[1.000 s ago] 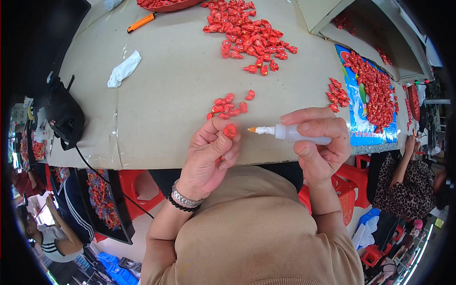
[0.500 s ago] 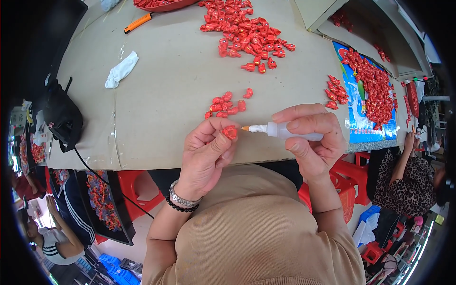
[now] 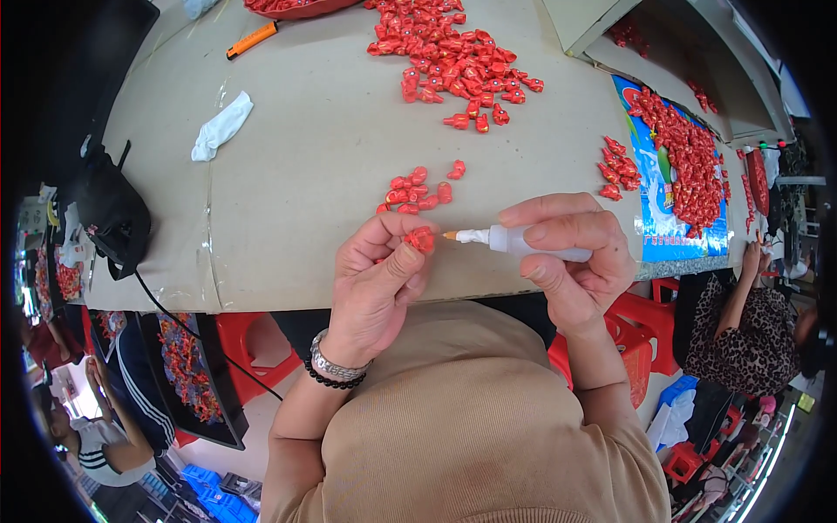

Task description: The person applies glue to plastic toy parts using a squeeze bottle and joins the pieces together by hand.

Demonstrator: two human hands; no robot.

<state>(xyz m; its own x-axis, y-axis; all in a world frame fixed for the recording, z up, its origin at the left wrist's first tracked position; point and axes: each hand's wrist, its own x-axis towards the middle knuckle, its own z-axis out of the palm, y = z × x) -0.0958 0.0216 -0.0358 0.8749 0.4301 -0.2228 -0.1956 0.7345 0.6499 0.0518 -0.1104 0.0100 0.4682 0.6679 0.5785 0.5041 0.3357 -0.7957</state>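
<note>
Between the thumb and fingers of my left hand (image 3: 377, 277) is a small red plastic piece (image 3: 420, 239). My right hand (image 3: 575, 257) grips a white squeeze bottle (image 3: 513, 240) lying almost level, its pale wrapped neck and orange-brown tip pointing left. The tip is just right of the red piece, a small gap apart. Several similar loose red pieces (image 3: 418, 193) lie on the table just beyond my left hand. Farther back spreads a big heap of red figure-like parts (image 3: 466, 70).
On the right, many red parts (image 3: 676, 157) cover a blue printed sheet (image 3: 649, 227) by a grey box-like shelf (image 3: 680, 52). A white cloth (image 3: 222, 126), an orange marker (image 3: 253, 40) and a black bag (image 3: 113, 209) are on the left. Co-workers sit at both sides.
The red piece has turned slightly in my left fingers. The bottle's tip stays beside it, with both hands almost in place.
</note>
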